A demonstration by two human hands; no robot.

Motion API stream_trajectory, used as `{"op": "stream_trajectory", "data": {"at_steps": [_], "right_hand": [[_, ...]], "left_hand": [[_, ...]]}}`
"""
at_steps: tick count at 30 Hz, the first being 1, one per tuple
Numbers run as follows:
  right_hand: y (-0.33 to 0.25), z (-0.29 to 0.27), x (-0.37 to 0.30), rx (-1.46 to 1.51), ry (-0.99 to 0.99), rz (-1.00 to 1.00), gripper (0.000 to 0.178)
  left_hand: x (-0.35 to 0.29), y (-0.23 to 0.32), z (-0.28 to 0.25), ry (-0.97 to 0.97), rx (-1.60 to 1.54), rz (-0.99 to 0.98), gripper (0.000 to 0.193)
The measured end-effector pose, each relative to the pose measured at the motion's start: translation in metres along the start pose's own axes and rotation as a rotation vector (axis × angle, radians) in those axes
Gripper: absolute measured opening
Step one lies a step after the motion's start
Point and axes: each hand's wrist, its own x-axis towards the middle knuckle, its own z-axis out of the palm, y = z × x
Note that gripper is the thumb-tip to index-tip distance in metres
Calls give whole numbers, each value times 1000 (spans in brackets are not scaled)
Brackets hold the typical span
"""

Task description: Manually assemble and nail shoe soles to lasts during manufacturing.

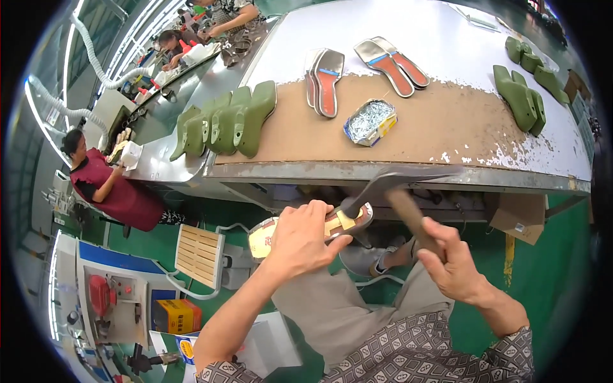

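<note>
My left hand (300, 236) grips a shoe last with a tan insole (348, 219) on its sole side, held over my lap below the bench edge. My right hand (450, 258) is closed on the wooden handle of a hammer (399, 191). The hammer's dark metal head is blurred and sits just above the insole's heel end. On the brown bench top lies an open small box of silver nails (369, 121).
A row of green shoe lasts (227, 121) stands at the bench's left; more green lasts (523, 96) are at the right. Two pairs of silver-and-red insoles (325, 80) lie behind the nails. A person in a red apron (105, 185) works at the left. A slatted stool (199, 254) stands below.
</note>
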Motion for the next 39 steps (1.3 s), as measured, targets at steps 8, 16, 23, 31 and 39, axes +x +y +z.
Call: {"op": "stream_trajectory", "data": {"at_steps": [8, 16, 23, 31, 39], "right_hand": [[-12, -7, 13, 217, -26, 225, 51], [-18, -13, 27, 18, -229, 174, 53], [-4, -8, 22, -113, -167, 166, 48], [60, -71, 46, -800, 368, -160, 45], [117, -147, 17, -1265, 443, 46, 44]], "left_hand": [[-3, -4, 6, 52, -5, -5, 61], [-2, -8, 10, 99, 90, 35, 77], [7, -4, 10, 74, 64, 39, 88], [18, -6, -25, -80, 80, -18, 76], [66, -112, -46, 976, -574, -245, 49]]}}
